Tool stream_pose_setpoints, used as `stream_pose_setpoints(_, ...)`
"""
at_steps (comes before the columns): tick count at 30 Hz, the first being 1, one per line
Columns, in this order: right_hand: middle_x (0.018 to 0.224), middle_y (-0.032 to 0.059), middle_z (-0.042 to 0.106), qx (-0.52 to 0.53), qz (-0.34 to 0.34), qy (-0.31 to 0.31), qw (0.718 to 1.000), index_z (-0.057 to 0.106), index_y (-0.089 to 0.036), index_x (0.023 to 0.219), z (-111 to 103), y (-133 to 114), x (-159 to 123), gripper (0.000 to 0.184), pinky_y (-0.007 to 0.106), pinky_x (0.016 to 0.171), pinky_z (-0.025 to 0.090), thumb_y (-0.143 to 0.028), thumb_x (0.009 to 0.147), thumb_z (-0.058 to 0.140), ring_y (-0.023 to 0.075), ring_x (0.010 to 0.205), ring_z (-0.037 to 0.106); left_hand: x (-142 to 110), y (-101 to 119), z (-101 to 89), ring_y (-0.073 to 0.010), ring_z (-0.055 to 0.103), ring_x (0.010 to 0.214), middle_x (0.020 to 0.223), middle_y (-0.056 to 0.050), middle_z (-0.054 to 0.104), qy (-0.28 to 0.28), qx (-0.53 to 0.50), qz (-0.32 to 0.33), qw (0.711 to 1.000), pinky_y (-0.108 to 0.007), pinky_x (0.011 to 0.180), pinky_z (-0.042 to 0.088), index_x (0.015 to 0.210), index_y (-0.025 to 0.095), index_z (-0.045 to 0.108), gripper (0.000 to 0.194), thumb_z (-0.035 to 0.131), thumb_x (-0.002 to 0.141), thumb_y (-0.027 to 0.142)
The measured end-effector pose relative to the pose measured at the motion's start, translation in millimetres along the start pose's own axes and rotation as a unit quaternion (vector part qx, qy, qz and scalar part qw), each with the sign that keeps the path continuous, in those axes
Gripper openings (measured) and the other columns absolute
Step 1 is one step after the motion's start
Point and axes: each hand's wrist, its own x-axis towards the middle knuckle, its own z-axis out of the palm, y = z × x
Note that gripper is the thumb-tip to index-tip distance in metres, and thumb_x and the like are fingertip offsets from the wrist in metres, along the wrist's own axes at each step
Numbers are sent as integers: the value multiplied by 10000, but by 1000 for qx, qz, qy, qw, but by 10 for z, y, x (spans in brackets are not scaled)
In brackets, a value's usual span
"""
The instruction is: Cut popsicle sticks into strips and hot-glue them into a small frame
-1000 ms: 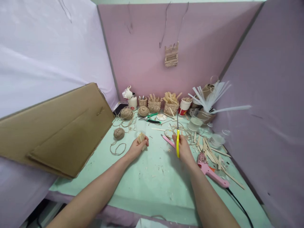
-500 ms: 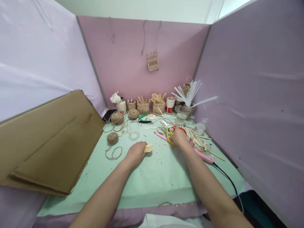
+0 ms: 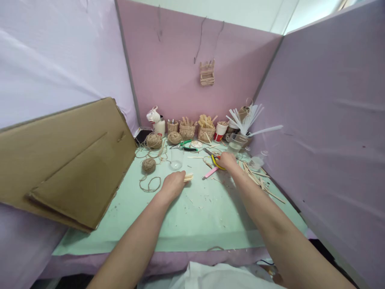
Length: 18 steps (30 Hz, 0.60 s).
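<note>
My left hand rests on the green tabletop, fingers wrapped round a small stack of short wooden sticks whose ends stick out to the right. Further right, my right hand is closed at the handles of the scissors, which have yellow and red grips. The blades point away to the left, a little apart. A pink bar-shaped tool lies just below the scissors, the rest of it hidden by my right forearm. Small wood chips lie between my hands.
Cardboard sheets lean at the left. Twine balls, a clear cup and green-handled pliers lie behind my left hand. Baskets of sticks line the pink back wall. Loose wood strips and white glue sticks are at right.
The view has turned, shifting the background right. My right hand now covers more of the scissors' handles, and my right forearm hides the pink tool's corded end. My left hand still holds the sticks.
</note>
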Motion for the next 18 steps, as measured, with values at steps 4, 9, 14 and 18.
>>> stream_pose_setpoints(4, 1269, 273, 487, 44, -71, 33, 996, 516, -38, 1202, -153, -203, -96, 497, 443, 975, 325, -292, 782, 588, 352, 1215, 417, -16, -55, -29, -260, 613, 939, 1005, -140, 665, 7, 7, -32, 999, -309, 719, 415, 1006, 162, 568, 232, 462, 852, 299)
stream_pose_setpoints(9, 1361, 98, 451, 143, -248, 6, 958, 259, -192, 1406, -199, -824, -150, 829, 271, 975, 363, -494, 735, 640, 190, 1217, 445, -35, -143, -61, -298, 618, 920, 1004, -176, 661, 14, 9, -68, 998, -325, 687, 419, 1032, 130, 570, 278, 473, 833, 298)
stream_pose_setpoints(14, 1230, 148, 540, 350, -303, -18, 886, 235, -135, 1401, -19, -1299, -126, 955, 355, 932, 409, -362, 634, 756, 237, 1104, 534, -39, -167, -63, -298, 621, 909, 1018, -184, 655, 5, 1, -76, 997, -331, 696, 426, 1060, 136, 563, 312, 486, 825, 326)
stream_pose_setpoints(18, 1187, 142, 559, 368, -256, 14, 894, 229, -130, 1389, -11, -1266, -139, 887, 384, 919, 413, -334, 677, 715, 234, 1045, 554, -65, -160, -78, -285, 618, 916, 996, -160, 665, 15, 1, -67, 998, -324, 701, 430, 1042, 148, 567, 287, 480, 825, 315)
